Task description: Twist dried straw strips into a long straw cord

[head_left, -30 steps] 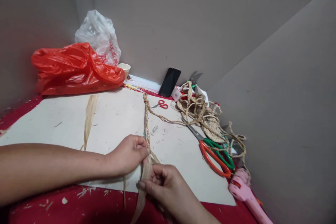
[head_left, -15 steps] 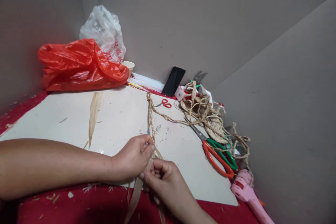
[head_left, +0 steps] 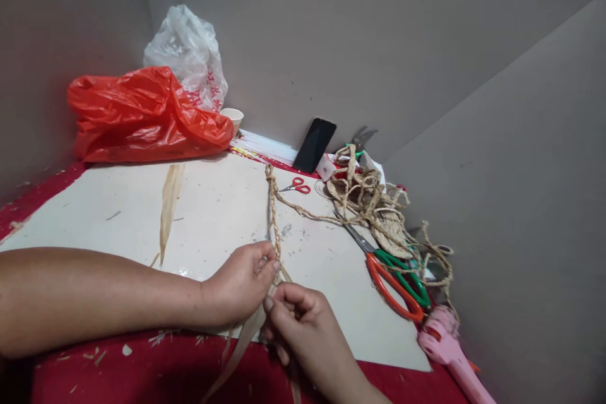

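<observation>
Left hand [head_left: 243,284] pinches the braid [head_left: 273,214]; right hand [head_left: 303,325], at its 5 o'clock, grips loose strips [head_left: 239,347]. Big scissors [head_left: 392,274] at 3 o'clock.

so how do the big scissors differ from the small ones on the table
The big scissors have one red and one green handle; the small scissors have all-red handles. The big pair is far larger and lies on the right by the heap of braided cord; the small pair lies further back, near the phone. Both lie flat on the white board, untouched by either hand.
</observation>
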Action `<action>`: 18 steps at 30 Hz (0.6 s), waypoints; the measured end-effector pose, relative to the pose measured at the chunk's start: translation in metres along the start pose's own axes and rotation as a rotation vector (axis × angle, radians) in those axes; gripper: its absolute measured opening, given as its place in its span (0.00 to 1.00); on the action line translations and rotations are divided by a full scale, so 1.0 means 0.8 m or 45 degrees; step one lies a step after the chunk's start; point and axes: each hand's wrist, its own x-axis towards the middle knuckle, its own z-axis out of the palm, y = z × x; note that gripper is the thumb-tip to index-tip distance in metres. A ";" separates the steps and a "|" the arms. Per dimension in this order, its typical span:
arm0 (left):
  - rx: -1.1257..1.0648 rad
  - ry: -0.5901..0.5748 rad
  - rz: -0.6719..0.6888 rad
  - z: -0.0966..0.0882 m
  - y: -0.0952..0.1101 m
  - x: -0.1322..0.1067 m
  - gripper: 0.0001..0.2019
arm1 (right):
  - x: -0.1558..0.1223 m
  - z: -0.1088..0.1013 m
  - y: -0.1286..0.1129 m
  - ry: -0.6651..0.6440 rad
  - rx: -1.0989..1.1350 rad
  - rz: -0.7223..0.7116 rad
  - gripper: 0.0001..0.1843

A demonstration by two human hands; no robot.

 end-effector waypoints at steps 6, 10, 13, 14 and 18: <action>0.055 -0.041 -0.043 0.000 0.005 -0.003 0.10 | -0.003 0.005 0.003 -0.001 -0.043 -0.014 0.19; 0.063 -0.054 -0.048 -0.001 0.008 -0.004 0.10 | -0.003 0.006 0.002 -0.011 -0.067 0.007 0.20; 0.083 -0.054 -0.041 -0.001 0.008 -0.003 0.10 | -0.004 0.005 0.000 0.003 -0.068 0.021 0.20; 0.086 -0.053 -0.037 -0.001 0.008 -0.003 0.10 | -0.004 0.005 -0.001 0.006 -0.070 0.019 0.20; 0.061 -0.043 -0.006 0.000 0.006 -0.002 0.08 | -0.002 0.004 0.000 0.044 -0.093 -0.019 0.18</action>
